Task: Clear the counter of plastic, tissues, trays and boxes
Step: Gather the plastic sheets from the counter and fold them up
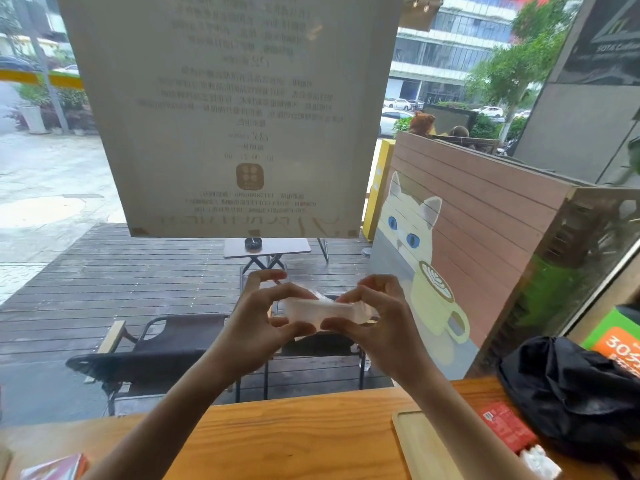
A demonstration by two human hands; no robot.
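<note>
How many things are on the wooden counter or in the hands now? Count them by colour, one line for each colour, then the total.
Clear or white: 2, the plastic piece in both hands and the wrapper near the tray.
Red: 1, the packet.
Black: 1, the bag.
Light wood: 1, the tray.
Pink: 1, the item at the lower left.
Total: 6

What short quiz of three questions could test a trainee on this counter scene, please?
1. True or false: the clear plastic lies flat on the wooden counter.
2. Which hands grip it? A) left hand only B) right hand only C) both
3. Fill in: the red packet lies partly on the wooden ____, beside the black bag.

Key: 1 false, it is held up above the counter. 2 C. 3 tray.
</note>
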